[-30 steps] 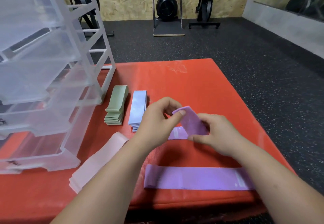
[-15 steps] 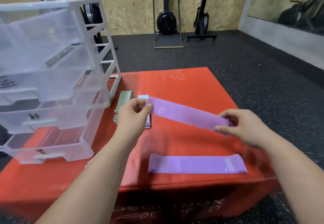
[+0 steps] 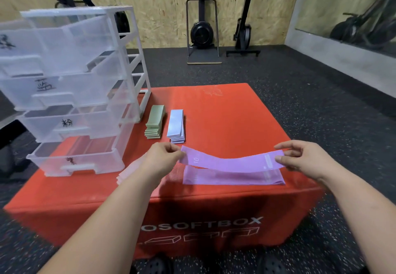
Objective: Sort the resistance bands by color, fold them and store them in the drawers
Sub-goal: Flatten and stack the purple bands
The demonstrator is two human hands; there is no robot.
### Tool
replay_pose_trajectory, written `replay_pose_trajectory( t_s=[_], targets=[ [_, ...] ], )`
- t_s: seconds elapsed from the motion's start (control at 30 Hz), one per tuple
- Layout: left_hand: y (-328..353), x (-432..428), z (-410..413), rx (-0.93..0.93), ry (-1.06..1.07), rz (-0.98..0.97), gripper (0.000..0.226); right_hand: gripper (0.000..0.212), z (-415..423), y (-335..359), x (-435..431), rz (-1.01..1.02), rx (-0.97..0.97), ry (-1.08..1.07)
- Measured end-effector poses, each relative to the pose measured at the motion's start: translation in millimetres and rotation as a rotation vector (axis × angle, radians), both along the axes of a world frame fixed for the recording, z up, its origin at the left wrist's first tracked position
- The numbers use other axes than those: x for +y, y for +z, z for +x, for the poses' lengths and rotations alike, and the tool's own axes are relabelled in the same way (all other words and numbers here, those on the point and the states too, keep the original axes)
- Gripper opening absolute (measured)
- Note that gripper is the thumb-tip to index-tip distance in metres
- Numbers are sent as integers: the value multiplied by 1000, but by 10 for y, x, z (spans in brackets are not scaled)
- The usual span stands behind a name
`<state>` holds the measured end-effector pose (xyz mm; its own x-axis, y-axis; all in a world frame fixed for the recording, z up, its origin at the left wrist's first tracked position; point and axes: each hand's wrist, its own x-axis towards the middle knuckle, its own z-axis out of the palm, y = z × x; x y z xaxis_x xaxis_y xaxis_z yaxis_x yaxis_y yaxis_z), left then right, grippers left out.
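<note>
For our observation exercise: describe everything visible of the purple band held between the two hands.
The held purple band is a flat, fabric-looking strip with a white 10 near its left end and a pale label near its right. The left hand and right hand each pinch one end; it sags midway above a second purple band.

pink bands [image 3: 126, 172] half hidden, drawers [image 3: 70, 93] cropped left
</note>
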<state>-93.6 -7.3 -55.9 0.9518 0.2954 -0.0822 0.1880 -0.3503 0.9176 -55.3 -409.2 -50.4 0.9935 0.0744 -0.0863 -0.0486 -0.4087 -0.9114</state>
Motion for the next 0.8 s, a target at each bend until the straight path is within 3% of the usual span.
replay_pose_trajectory(
  t_s=[0.17, 0.27, 0.8],
  targets=[
    [-116, -33, -142, 34, -13, 140, 17, 29, -81, -173, -18, -162, -72, -133],
    [-163, -41, -178, 28, -17, 242, 8, 29, -112, -250, 22, -292, -142, -167],
    [-452, -103, -152, -54, -81, 716, 24, 36, -148, -428, 164, -528, -237, -92]
  ],
)
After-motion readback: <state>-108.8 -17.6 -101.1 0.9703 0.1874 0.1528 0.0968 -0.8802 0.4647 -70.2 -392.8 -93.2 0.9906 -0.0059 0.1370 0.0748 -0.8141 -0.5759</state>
